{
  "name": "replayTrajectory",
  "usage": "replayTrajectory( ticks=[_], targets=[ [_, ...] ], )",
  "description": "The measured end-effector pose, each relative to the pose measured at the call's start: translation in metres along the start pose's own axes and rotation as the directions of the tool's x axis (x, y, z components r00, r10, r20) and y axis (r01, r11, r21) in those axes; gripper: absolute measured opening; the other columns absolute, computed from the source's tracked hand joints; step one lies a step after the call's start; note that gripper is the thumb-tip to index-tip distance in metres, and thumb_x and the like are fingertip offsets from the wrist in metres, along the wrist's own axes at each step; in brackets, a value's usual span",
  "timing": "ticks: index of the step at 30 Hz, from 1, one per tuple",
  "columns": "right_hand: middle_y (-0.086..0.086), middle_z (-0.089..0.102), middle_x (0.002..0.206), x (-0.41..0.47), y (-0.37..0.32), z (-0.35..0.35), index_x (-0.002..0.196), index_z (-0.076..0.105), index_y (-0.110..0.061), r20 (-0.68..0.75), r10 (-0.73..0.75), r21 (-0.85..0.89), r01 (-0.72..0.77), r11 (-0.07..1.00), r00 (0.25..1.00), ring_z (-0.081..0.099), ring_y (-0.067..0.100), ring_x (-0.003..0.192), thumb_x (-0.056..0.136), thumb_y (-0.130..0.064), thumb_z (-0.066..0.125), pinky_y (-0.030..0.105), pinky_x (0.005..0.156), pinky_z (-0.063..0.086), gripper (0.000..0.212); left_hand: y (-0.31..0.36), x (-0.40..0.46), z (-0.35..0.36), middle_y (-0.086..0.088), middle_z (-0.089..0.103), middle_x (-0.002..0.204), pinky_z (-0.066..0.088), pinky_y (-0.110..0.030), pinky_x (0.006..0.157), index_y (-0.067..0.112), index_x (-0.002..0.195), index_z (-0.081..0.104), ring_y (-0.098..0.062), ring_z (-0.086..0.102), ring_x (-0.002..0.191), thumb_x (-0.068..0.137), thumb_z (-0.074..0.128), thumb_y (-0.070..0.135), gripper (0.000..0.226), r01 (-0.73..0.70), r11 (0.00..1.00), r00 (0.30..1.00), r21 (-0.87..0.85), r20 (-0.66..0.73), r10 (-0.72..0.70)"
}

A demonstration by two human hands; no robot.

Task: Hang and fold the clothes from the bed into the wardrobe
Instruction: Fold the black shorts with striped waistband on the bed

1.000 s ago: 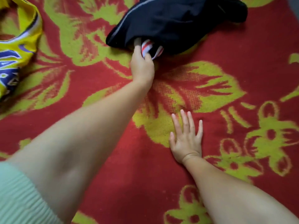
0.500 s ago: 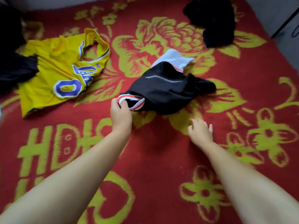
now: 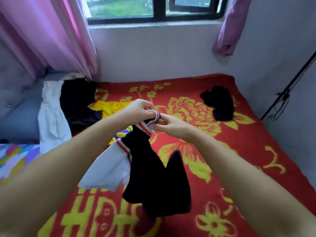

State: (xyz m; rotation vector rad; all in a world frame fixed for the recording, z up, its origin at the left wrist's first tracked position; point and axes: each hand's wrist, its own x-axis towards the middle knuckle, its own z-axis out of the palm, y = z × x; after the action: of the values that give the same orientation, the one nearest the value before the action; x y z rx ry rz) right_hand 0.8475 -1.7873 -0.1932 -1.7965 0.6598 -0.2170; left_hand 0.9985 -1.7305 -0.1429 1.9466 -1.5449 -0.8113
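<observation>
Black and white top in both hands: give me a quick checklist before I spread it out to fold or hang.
1. Left hand grip on the striped trim: ok, fingers curled round it.
2. Right hand grip on the same trim: ok, pinching it.
3. Black and white top lifted off the red blanket: cannot tell, its lower end may touch.
4. Garment untangled: not ok, hangs bunched and twisted.
5. Other clothes sorted: not ok, yellow jersey and black garment lie on the bed.
6. Wardrobe within reach: cannot tell, not in view.

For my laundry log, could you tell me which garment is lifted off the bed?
The black garment with red-and-white striped trim: both hands hold it up by its trim, while the yellow jersey and other black clothes lie on the blanket.
</observation>
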Motion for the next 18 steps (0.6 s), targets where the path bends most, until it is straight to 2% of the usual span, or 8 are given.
replayTrajectory(
  ticks=[1,3,5,7,10,11,14,18],
  targets=[
    [-0.005,0.065,0.095,-0.001,-0.026,0.006,0.112,0.062,-0.018,-0.043,-0.041,-0.046,0.039,0.998,0.998,0.058,0.002,0.08,0.094,-0.025,0.06,0.021,0.075,0.045,0.02,0.012,-0.013,-0.02,0.001,0.055,0.064,0.037,-0.026,0.057,0.014,0.073,0.067,-0.011,0.046,0.06,0.08,0.062,0.017,0.009,-0.028,1.0,0.999,-0.003,-0.019,0.028],
    [-0.008,0.059,0.075,-0.004,-0.057,0.01,0.096,0.065,-0.011,-0.129,-0.087,-0.12,0.071,0.99,0.988,0.049,-0.003,0.06,0.093,-0.024,0.06,0.018,0.06,0.038,0.014,0.027,-0.028,-0.048,0.009,0.055,0.058,0.037,-0.022,0.052,0.015,0.072,0.068,-0.005,0.045,0.054,0.078,0.063,0.015,0.008,-0.074,0.997,0.996,-0.001,-0.058,0.073],
    [-0.007,0.063,0.075,-0.007,-0.082,0.008,0.09,0.065,-0.011,-0.201,-0.126,-0.223,0.08,0.972,0.971,0.052,-0.001,0.062,0.091,-0.026,0.06,0.021,0.059,0.042,0.015,0.037,-0.041,-0.072,0.01,0.056,0.058,0.039,-0.019,0.052,0.016,0.071,0.067,-0.002,0.048,0.054,0.081,0.062,0.014,0.011,-0.106,0.994,0.988,-0.027,-0.114,0.102],
    [-0.001,0.065,0.081,-0.014,-0.105,0.006,0.087,0.064,-0.012,-0.284,-0.2,-0.342,0.096,0.935,0.938,0.054,0.009,0.07,0.089,-0.026,0.058,0.029,0.065,0.045,0.016,0.041,-0.056,-0.093,0.006,0.058,0.061,0.041,-0.019,0.054,0.016,0.073,0.067,-0.005,0.05,0.056,0.083,0.062,0.013,0.012,-0.124,0.99,0.978,-0.069,-0.177,0.11],
    [-0.004,0.057,0.069,-0.022,-0.137,0.005,0.076,0.056,-0.016,-0.361,-0.332,-0.431,0.159,0.888,0.872,0.047,0.011,0.062,0.086,-0.022,0.056,0.023,0.059,0.038,0.012,0.045,-0.073,-0.116,0.009,0.055,0.056,0.037,-0.014,0.046,0.013,0.077,0.066,-0.003,0.047,0.051,0.085,0.058,0.008,0.012,-0.164,0.986,0.956,-0.041,-0.252,0.149],
    [-0.005,0.053,0.067,-0.023,-0.147,0.005,0.076,0.054,-0.015,-0.362,-0.345,-0.434,0.172,0.885,0.866,0.044,0.01,0.061,0.086,-0.022,0.056,0.023,0.058,0.036,0.013,0.048,-0.078,-0.122,0.008,0.056,0.059,0.038,-0.015,0.048,0.013,0.078,0.066,-0.004,0.048,0.053,0.085,0.057,0.006,0.014,-0.179,0.983,0.949,-0.031,-0.27,0.164],
    [-0.002,0.054,0.073,-0.03,-0.17,0.001,0.086,0.054,-0.009,-0.339,-0.343,-0.468,0.159,0.869,0.876,0.047,0.014,0.067,0.086,-0.026,0.057,0.026,0.061,0.038,0.017,0.06,-0.088,-0.141,0.0,0.06,0.074,0.041,-0.021,0.061,0.011,0.086,0.067,-0.009,0.051,0.065,0.085,0.053,0.003,0.016,-0.245,0.969,0.905,-0.03,-0.364,0.218],
    [-0.003,0.06,0.089,-0.045,-0.191,-0.008,0.117,0.053,-0.02,-0.281,-0.259,-0.536,0.073,0.841,0.924,0.057,0.014,0.077,0.087,-0.028,0.058,0.022,0.064,0.045,0.031,0.087,-0.104,-0.158,0.003,0.058,0.071,0.039,-0.012,0.054,0.017,0.087,0.063,-0.005,0.049,0.058,0.089,0.051,0.005,0.017,-0.38,0.918,0.81,-0.115,-0.52,0.27]
  ],
)
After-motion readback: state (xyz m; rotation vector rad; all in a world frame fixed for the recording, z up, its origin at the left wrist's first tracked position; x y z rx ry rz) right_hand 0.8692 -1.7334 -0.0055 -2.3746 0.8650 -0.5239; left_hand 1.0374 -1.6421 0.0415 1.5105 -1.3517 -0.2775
